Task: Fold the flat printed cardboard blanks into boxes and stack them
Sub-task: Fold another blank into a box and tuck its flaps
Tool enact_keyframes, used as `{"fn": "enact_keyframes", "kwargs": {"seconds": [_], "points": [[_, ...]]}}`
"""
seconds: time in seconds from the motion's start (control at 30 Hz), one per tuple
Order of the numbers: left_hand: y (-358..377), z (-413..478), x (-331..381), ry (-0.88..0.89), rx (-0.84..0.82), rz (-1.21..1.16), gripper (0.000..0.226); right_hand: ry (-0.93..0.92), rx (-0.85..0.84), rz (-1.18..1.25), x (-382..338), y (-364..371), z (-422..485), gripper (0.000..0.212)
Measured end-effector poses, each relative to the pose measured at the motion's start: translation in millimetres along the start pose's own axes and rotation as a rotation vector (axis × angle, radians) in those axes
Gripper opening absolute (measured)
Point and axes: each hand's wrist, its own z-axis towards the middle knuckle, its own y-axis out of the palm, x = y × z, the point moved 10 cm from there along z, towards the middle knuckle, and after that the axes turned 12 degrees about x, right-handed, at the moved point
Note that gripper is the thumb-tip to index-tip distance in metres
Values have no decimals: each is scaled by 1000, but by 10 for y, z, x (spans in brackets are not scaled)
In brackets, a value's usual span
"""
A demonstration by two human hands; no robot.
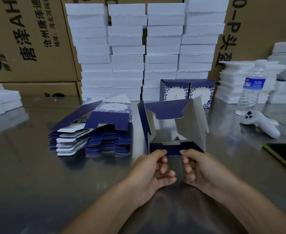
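An opened-up navy and white cardboard box (192, 122) stands in front of me, its open end facing me and its flaps spread. My left hand (153, 168) pinches the left part of the near bottom flap. My right hand (199, 168) pinches the same flap on the right. A pile of flat printed blanks (95, 130) lies to the left on the metal table (29, 166). Two folded boxes (187, 90) with blue floral print stand side by side behind the one I hold.
Tall stacks of white foam pieces (139, 51) rise at the back, with more foam (243, 81) at the right and far left. A water bottle (252, 88), a white handheld controller (260, 122) and a dark phone (285, 156) lie on the right. Brown cartons (26, 39) line the rear.
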Motion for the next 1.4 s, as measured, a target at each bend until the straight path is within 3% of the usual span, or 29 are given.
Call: {"fn": "enact_keyframes", "kwargs": {"seconds": [0.27, 0.43, 0.6, 1.1, 1.27, 1.4], "points": [[51, -26, 45, 36, -57, -43, 32, -9, -54, 35, 39, 108, -16, 47], [129, -40, 30, 74, -109, 1, 36, -25, -154, 15, 35, 231, -63, 28], [143, -43, 3, 35, -139, -3, 36, 10, -172, 62, 45, 222, -53, 25], [11, 35, 58, -11, -74, 1, 29, 79, -66, 77, 43, 84, -27, 35], [-37, 48, 112, -1, -78, 23, 29, 48, 27, 52, 8, -32, 12, 48], [-107, 116, 161, 53, -11, 149, 56, -115, 137, -181, -110, -124, 24, 51]]}}
